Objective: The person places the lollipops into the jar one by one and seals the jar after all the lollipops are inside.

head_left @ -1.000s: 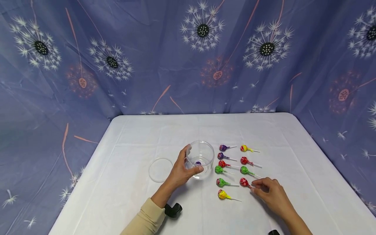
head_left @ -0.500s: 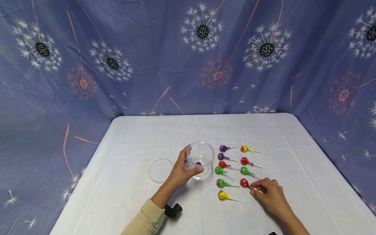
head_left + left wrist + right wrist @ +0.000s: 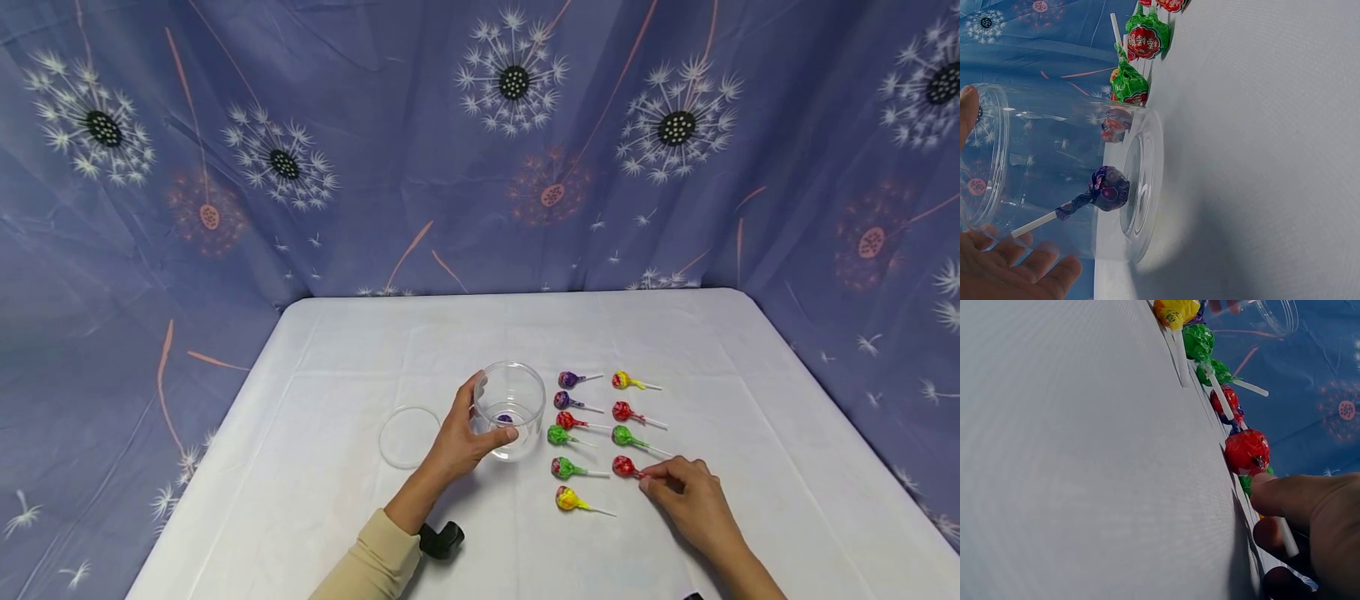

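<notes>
Near the table's (image 3: 337,333) front edge, the left hand (image 3: 465,437) wraps its curled fingers around the clear jar (image 3: 512,408), while the right hand (image 3: 686,500), knuckles up, pinches the stick of a red lollipop (image 3: 622,467) lying flat.

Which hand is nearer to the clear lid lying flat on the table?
Left. The left hand grips the clear jar just to the right of the lid. The right hand is far across the table, pinching the red lollipop stick.
</notes>
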Demonstrator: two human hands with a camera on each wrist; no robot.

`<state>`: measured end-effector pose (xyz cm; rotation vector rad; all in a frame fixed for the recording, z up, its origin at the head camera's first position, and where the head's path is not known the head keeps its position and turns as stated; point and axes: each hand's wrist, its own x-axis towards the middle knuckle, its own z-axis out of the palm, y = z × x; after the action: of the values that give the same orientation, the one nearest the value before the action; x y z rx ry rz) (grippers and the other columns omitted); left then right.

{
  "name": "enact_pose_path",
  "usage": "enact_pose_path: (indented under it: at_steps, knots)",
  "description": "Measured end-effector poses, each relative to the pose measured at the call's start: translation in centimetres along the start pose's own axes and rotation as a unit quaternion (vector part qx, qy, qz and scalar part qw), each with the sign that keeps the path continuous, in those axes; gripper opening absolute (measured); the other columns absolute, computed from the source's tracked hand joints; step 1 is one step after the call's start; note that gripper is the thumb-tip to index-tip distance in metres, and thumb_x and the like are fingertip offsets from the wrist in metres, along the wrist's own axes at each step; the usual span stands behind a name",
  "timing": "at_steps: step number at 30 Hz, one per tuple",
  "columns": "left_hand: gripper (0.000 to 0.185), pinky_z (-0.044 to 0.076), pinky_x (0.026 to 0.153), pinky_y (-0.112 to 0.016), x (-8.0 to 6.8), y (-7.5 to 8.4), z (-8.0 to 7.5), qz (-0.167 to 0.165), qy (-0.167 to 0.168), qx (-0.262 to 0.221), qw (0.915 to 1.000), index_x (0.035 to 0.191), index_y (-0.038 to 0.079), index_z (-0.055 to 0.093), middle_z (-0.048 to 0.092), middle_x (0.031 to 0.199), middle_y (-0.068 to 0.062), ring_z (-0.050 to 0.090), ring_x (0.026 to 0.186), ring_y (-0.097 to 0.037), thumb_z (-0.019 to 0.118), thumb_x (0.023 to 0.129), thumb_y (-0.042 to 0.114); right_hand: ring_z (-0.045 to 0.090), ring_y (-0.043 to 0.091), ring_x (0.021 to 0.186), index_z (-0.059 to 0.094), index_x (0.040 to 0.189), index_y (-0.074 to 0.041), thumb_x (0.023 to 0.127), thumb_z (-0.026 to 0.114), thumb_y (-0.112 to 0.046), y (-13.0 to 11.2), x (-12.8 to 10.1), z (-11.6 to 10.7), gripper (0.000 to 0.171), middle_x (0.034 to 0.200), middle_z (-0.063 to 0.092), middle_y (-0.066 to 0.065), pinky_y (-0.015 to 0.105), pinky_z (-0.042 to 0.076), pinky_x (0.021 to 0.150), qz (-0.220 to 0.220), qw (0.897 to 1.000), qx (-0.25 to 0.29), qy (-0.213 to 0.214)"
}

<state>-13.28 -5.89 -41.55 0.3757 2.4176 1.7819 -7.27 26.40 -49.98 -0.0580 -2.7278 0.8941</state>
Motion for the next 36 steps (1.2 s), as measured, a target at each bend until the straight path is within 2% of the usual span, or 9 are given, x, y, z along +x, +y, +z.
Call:
enact_pose_path:
  at_steps: [8,14,20,25,32,36]
  knots:
    - [0.089,0.026,0.116,-0.051,-0.1,0.0,-0.1,0.000,-0.001,0.002,1.0000,0.149,0.004,0.020,0.028,0.152,-0.020,0.028,0.142,-0.035,0.075,0.079,0.016,0.039,-0.001,0.071,0.073,0.084,-0.022,0.081,0.074,-0.024,-0.8,0.1,-1.3,0.004,0.073,0.060,-0.012,0.019,0.036,0.060,0.037,0.998,0.033,-0.040]
    - [0.089,0.026,0.116,-0.050,-0.1,0.0,-0.2,-0.003,-0.002,0.000,1.0000,0.149,0.005,0.020,0.027,0.153,-0.020,0.028,0.142,-0.034,0.075,0.080,0.016,0.046,-0.003,0.076,0.074,0.089,-0.019,0.084,0.070,-0.033,-1.9,1.0,-2.7,0.015,0.079,0.063,-0.011,0.017,0.039,0.065,0.062,0.993,0.081,-0.066]
    - [0.089,0.026,0.116,-0.051,-0.2,0.2,-0.3,-0.004,-0.001,-0.001,1.0000,0.149,0.005,0.021,0.028,0.152,-0.020,0.029,0.141,-0.035,0.075,0.079,0.016,0.050,-0.004,0.084,0.074,0.091,-0.021,0.086,0.068,-0.035,-3.8,2.8,-3.4,0.016,0.083,0.066,-0.007,0.016,0.040,0.070,0.032,0.992,0.111,-0.056]
    - [0.089,0.026,0.116,-0.051,-0.3,0.2,-0.3,-0.009,-0.002,-0.002,1.0000,0.149,0.006,0.021,0.028,0.152,-0.020,0.029,0.141,-0.036,0.075,0.079,0.016,0.051,-0.005,0.088,0.074,0.094,-0.019,0.087,0.067,-0.035,-5.7,4.5,-3.7,0.019,0.087,0.067,-0.012,0.018,0.043,0.072,0.014,0.991,0.122,-0.055]
    - [0.093,0.027,0.116,-0.048,1.3,-4.1,0.3,0.005,0.005,0.004,1.0000,0.149,0.024,0.022,0.030,0.153,-0.006,0.030,0.142,-0.027,0.079,0.076,0.035,0.051,0.001,0.088,0.073,0.097,-0.016,0.088,0.065,-0.035,-8.6,6.9,-3.9,0.023,0.088,0.065,-0.005,0.021,0.043,0.073,-0.007,0.984,0.160,-0.073]
    - [0.093,0.027,0.116,-0.049,1.4,-4.2,0.3,0.004,0.005,0.004,1.0000,0.148,0.024,0.022,0.031,0.153,-0.006,0.031,0.141,-0.027,0.078,0.076,0.035,0.050,0.007,0.084,0.073,0.097,-0.018,0.088,0.064,-0.037,-9.8,7.9,-3.6,0.023,0.084,0.063,-0.005,0.024,0.042,0.070,-0.025,0.982,0.170,-0.078]
